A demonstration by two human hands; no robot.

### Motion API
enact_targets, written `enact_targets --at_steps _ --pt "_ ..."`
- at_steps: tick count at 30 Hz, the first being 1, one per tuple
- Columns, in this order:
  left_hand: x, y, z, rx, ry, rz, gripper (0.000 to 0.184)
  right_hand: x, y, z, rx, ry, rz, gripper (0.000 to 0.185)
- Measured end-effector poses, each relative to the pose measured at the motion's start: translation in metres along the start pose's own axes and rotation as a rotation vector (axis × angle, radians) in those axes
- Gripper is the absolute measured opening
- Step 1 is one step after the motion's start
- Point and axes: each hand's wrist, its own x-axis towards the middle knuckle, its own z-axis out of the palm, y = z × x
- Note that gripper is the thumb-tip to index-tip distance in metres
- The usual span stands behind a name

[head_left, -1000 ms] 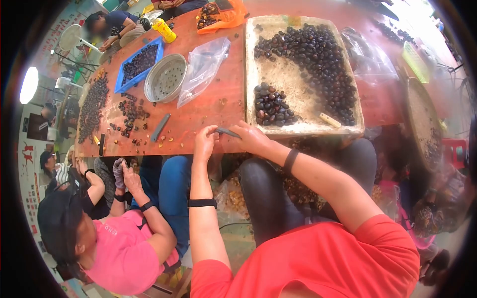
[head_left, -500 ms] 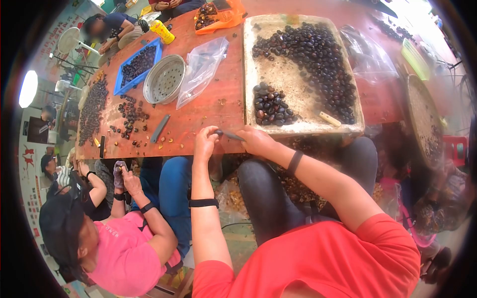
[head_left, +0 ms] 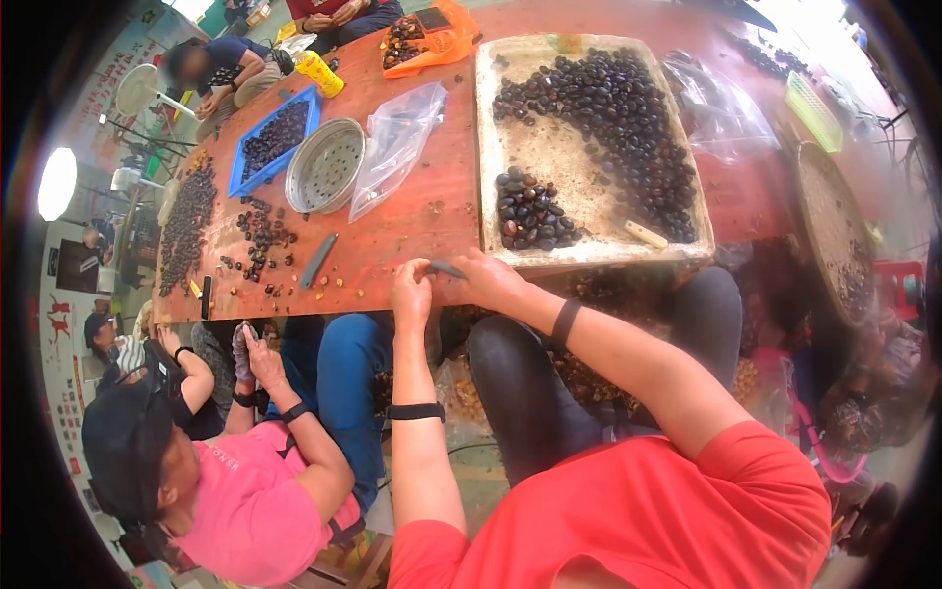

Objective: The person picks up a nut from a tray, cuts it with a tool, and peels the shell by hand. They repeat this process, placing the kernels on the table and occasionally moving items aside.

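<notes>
Right grip point(head_left: 488, 279) (tool point(head_left: 447, 269)) near tray rim point(head_left: 554, 258)

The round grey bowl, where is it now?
In the head view, the round grey bowl stands left of centre on the red table, between the blue tray and the clear plastic bag.

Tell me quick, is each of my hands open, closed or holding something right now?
Left hand: closed; anything pinched in it is too small to tell.
Right hand: closed, holding a grey tool.
</notes>
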Motion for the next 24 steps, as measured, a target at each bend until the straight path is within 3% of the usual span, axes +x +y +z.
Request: enact_targets --at_steps 11,13,17,22,24 --pt "-0.002 0.005 0.002 0.197 0.036 0.057 0.025 -0.009 -0.009 -0.009 -0.077 -0.02 0.009 0.035" --pt "-0.004 0.01 0.002 0.209 0.014 -0.008 0.023 -0.018 -0.014 -0.023 -0.034 -0.05 -0.079 0.028" --pt "0.0 -0.002 0.005 0.18 0.045 0.07 0.023 -0.025 0.022 0.007 -0.094 -0.013 0.013 0.022" --pt "0.006 -0.007 0.001 0.059 -0.055 -0.075 0.024 -0.031 0.028 0.003 -0.039 -0.008 0.057 0.027" --pt "0.015 -0.041 0.009 0.064 -0.025 0.023 0.024 -0.047 0.022 -0.02 0.006 0.042 0.043 0.028"
